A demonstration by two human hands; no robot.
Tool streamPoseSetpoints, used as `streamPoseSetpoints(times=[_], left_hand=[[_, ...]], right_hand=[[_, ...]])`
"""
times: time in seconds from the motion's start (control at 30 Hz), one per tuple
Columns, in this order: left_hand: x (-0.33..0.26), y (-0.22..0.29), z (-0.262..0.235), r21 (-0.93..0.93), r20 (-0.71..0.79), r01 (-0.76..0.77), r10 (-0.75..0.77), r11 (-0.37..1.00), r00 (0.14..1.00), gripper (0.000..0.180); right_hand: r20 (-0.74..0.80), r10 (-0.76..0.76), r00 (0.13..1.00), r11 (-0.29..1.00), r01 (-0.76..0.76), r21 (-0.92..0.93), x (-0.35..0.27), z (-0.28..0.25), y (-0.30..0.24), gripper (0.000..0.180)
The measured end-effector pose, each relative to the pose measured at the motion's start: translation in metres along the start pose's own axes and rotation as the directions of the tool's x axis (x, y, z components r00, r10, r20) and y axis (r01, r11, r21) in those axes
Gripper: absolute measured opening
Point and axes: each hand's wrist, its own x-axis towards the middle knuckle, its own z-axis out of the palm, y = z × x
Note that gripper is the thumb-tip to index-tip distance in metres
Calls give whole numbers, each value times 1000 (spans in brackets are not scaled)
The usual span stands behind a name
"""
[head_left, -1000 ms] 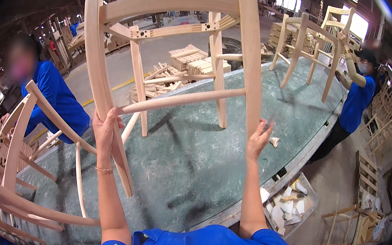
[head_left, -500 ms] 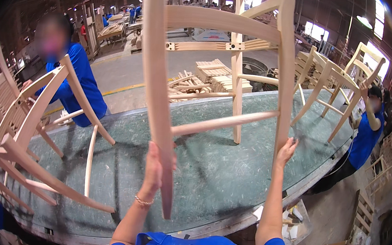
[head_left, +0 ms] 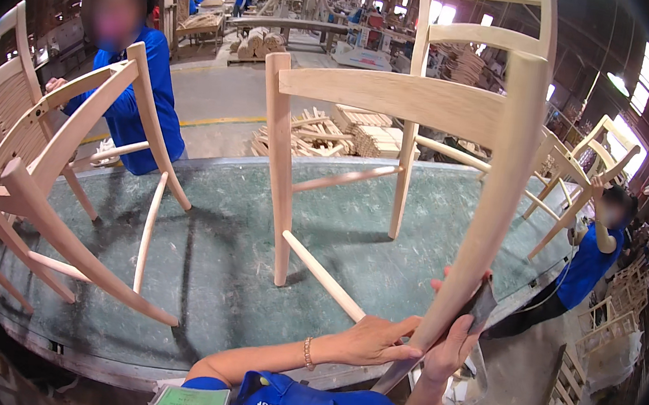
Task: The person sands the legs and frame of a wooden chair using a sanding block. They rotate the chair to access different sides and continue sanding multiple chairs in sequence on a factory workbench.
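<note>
An unfinished wooden chair frame (head_left: 399, 92) without a seat stands on the green-topped table (head_left: 230, 272), one leg (head_left: 492, 188) slanting toward me. My left hand (head_left: 373, 340) reaches across from the left, its fingers closed at the lower end of that leg. Around the same leg, a little higher, my right hand (head_left: 446, 358) presses a dark grey sheet (head_left: 480, 304) that looks like sandpaper. Its thumb side faces me, and fingertips show past the leg's far side. A round stretcher (head_left: 324, 278) runs from the near leg to the left one.
More chair frames (head_left: 69, 144) crowd the table's left end, where a person in blue (head_left: 141, 104) works. At the right, another person (head_left: 592, 254) holds a chair frame (head_left: 581, 166). Stacked wooden parts (head_left: 379, 137) lie beyond the table; wooden frames (head_left: 613, 312) stand on the right-hand floor.
The chair frame has turned and been set lower, its near leg now slanting toward me. My left hand has crossed rightward to that leg; my right hand now presses the dark sheet on it.
</note>
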Motion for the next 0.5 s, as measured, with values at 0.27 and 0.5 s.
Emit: streamPoseSetpoints(times=[0.27, 0.5], left_hand=[[-13, -45, -73, 588, -524, -61, 438, 806, 731, 18], [3, -114, -171, -165, -853, 23, -154, 986, 499, 54]], right_hand=[[-120, 35, 992, 983, -56, -173, -15, -34, 0, 82], [-253, 99, 962, 978, -141, -153, 8, -93, -2, 82]])
